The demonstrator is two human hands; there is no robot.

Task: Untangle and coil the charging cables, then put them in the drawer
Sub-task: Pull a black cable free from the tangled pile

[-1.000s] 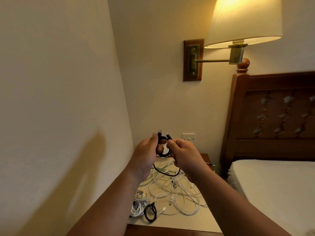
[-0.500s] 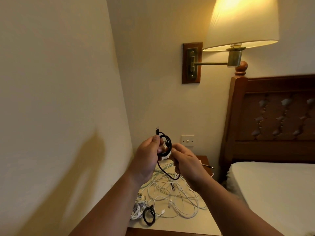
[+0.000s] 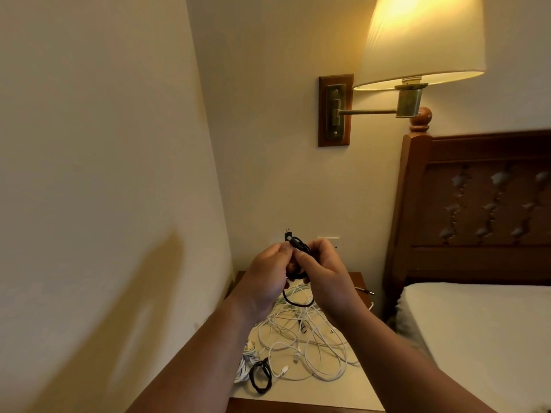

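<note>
Both our hands meet above the nightstand (image 3: 366,391): left hand (image 3: 265,278) and right hand (image 3: 326,275) pinch the black cable (image 3: 299,245), partly coiled, one loop hanging below; tangled white cables (image 3: 301,344) lie on the tabletop underneath

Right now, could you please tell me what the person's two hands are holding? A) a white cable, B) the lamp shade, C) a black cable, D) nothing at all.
C: the left hand and the right hand both grip the black cable above the nightstand, while the white cables lie tangled on it.
</note>
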